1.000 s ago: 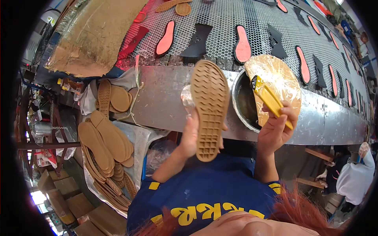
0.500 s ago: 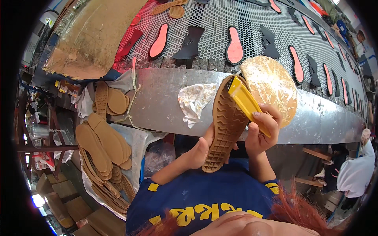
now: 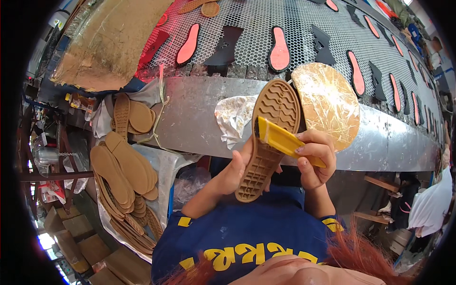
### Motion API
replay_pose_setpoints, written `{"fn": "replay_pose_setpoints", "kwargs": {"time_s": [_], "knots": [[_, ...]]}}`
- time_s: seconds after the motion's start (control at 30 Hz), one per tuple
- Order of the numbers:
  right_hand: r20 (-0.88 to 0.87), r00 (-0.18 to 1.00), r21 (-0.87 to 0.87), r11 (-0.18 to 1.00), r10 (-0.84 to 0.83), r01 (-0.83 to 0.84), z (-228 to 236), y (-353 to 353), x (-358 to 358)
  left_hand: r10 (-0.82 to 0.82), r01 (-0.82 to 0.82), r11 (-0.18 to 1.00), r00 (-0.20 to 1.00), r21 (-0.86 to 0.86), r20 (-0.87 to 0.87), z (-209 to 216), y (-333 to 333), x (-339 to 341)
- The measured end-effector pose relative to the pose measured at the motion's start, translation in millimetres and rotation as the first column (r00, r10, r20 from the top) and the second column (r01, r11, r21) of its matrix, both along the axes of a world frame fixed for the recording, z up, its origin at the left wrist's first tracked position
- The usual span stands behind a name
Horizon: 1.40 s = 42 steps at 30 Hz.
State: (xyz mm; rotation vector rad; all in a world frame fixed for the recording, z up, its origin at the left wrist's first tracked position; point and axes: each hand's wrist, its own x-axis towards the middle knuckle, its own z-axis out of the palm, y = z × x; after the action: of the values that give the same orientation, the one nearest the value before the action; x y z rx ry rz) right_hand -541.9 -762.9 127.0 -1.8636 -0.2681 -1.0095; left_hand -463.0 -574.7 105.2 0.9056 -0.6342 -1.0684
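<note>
A brown shoe sole (image 3: 268,156) is tilted in front of me, its patterned tread turned up. My left hand (image 3: 235,171) grips its left edge near the middle, with some fingers hidden behind it. My right hand (image 3: 316,159) pinches a flat yellow brush (image 3: 280,137) between thumb and fingers. The brush lies across the sole, and its short dark bristles touch the left edge just above my left hand. Behind the sole, a crumpled white cloth (image 3: 232,116) rests on the metal ledge (image 3: 190,109).
A round tape-wrapped board (image 3: 327,104) lies on the ledge. Beyond, a mesh conveyor (image 3: 256,19) carries pink-faced soles (image 3: 279,50) and black cut pieces (image 3: 227,45). Brown soles (image 3: 128,171) are stacked on a covered stand at left. Cardboard (image 3: 107,45) covers the conveyor's left end.
The brush has moved from the sole's top end down to its left edge. The sole has shifted slightly up and turned, showing more of its toe tread.
</note>
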Motion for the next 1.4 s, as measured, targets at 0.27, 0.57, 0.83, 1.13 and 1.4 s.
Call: {"fn": "replay_pose_setpoints", "kwargs": {"time_s": [0.27,0.57,0.83,1.13,1.4], "knots": [[-0.071,0.995,-0.060,0.995,0.070,-0.074,0.5,2.8,-11.4,0.108,-0.122,0.990,0.975,-0.065,-0.192,8.2,-9.6,5.2],[-0.124,0.986,-0.095,0.988,0.110,-0.122,0.0,19.5,-27.1,0.409,-0.435,0.899,0.873,-0.046,-0.265,6.6,-40.8,23.7],[-0.161,0.927,0.104,0.940,0.339,-0.325,7.7,-1.1,-26.8,0.339,-0.392,0.917,0.860,-0.069,-0.382,13.6,-45.7,27.5],[-0.160,0.668,0.359,0.673,0.727,-0.647,14.4,-32.5,9.7,0.297,-0.315,0.949,0.878,0.014,-0.375,22.5,-47.3,21.8],[-0.136,0.304,0.368,0.333,0.943,-0.868,16.6,-43.2,54.8,0.269,-0.249,0.963,0.840,0.105,-0.471,31.6,-41.6,17.1]]}}
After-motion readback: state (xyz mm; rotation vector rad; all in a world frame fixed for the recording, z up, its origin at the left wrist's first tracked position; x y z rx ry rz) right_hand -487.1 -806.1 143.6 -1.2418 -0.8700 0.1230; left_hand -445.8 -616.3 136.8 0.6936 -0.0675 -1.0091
